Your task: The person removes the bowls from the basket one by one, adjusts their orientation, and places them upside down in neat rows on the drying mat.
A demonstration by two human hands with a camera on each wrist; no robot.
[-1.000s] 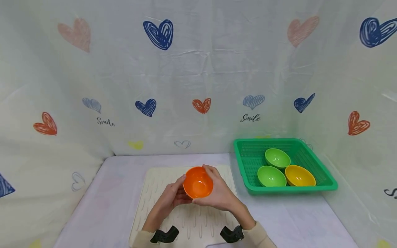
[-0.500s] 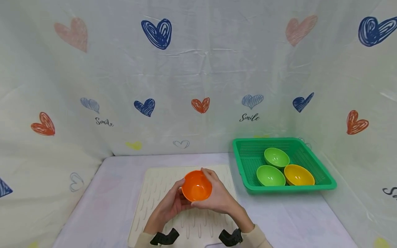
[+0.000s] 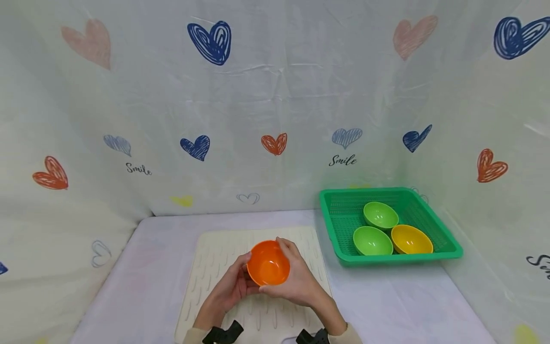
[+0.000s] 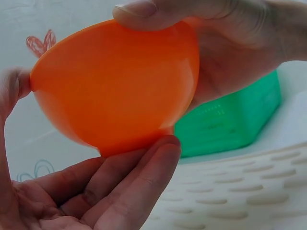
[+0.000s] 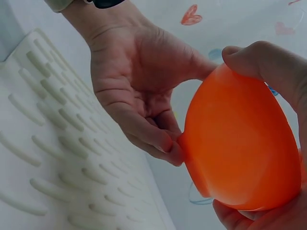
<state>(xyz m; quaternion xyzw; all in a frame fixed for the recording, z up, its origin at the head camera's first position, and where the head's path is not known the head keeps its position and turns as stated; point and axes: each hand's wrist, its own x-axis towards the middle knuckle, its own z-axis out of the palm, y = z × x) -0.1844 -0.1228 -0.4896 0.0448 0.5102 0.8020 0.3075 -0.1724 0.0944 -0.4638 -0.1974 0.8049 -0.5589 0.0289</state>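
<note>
Both hands hold an orange bowl [image 3: 268, 263] above a cream ridged mat [image 3: 215, 253], its opening turned toward the head camera. My left hand [image 3: 231, 288] grips it from the left, thumb at the rim and fingers against the foot, as the left wrist view shows of the bowl [image 4: 120, 86]. On the other side, my right hand [image 3: 296, 282] holds the bowl with its thumb near the lower rim and fingers at the upper right. In the right wrist view the bowl [image 5: 235, 139] sits between the left hand [image 5: 139, 81] and the right hand [image 5: 278, 72].
A green basket [image 3: 335, 229] stands at the back right of the white-covered table [image 3: 154, 267]. Inside lie two light green bowls [image 3: 373, 241] and a yellow bowl [image 3: 411, 240]. A white curtain [image 3: 279, 95] printed with hearts closes off the back and sides.
Both hands have lowered the orange bowl slightly toward me and a little left, keeping their hold. The head view has shifted slightly. The basket and its bowls stay put.
</note>
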